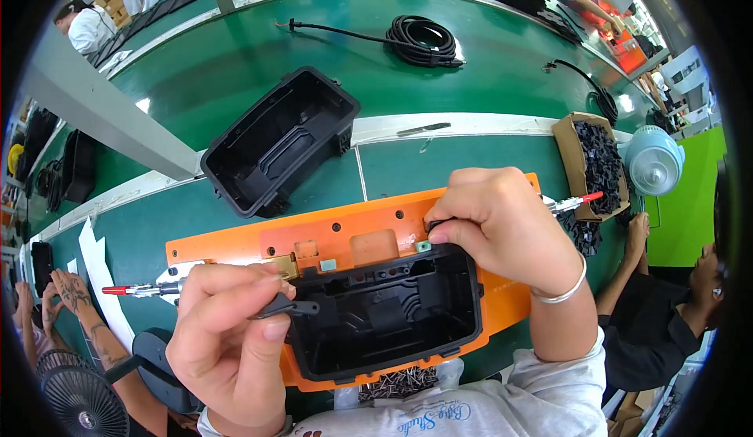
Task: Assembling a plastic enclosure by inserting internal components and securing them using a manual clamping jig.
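Green worktop (pixel 486 155) lies under all the work. Nearest to the person's body, many metal screws (pixel 400 382) are heaped just below an orange fixture (pixel 227 239). On this fixture sits a black plastic case (pixel 384 355), its cavity facing upward. As far as I can judge, the work is at an early stage: the case is already seated, but a small black lever (pixel 302 308) is not yet attached, and no lid is on the case.

The left hand (pixel 227 335) makes a narrow pinch and holds this lever above the left edge of the case. The right hand (pixel 494 217) is also pinched narrow, on a dark piece (pixel 435 224), mostly hidden by the fingers, near a mint-green block (pixel 423 246); whether this piece touches the case, I cannot tell.

Behind the fixture rests a second black case (pixel 314 164), and to the right a cardboard box (pixel 570 163) full of small black parts. Farther away, beyond a white rail, lies a coiled black cable (pixel 400 33).
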Available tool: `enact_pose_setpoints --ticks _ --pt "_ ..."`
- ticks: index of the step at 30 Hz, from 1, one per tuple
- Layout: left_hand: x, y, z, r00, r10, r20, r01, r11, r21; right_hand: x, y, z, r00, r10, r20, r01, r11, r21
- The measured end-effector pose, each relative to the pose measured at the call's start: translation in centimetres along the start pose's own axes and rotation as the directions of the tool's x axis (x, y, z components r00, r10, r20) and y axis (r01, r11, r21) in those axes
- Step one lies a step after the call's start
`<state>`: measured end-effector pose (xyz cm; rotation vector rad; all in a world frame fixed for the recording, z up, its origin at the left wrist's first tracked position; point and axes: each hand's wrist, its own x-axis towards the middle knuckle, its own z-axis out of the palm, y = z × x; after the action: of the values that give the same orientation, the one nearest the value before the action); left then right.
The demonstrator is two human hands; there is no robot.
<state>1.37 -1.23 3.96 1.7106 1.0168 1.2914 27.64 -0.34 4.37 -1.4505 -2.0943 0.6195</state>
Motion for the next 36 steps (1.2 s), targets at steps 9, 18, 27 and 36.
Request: enact_pose_setpoints --ticks 9,18,27,36 --pt "-0.1 -0.1 0.3 0.998 -0.013 -0.062 0.010 0.999 -0.045 -0.4 0.1 0.6 0.997 -0.023 -0.077 0.022 1.000 -0.023" --pt "0.1 -0.5 0.5 0.998 0.022 -0.056 -0.026 0.998 -0.059 -1.0 0.1 1.2 0.989 -0.014 -0.147 0.007 0.999 -0.046" --pt "-0.3 -0.7 0.4 1.000 0.023 -0.020 -0.025 0.997 -0.076 -1.6 0.6 2.0 0.983 0.030 -0.181 -0.026 0.999 0.020" --pt "-0.1 -0.6 0.6 0.999 0.027 -0.036 -0.029 0.998 -0.062 -2.0 0.6 2.7 0.966 -0.024 -0.256 -0.005 0.994 -0.112"
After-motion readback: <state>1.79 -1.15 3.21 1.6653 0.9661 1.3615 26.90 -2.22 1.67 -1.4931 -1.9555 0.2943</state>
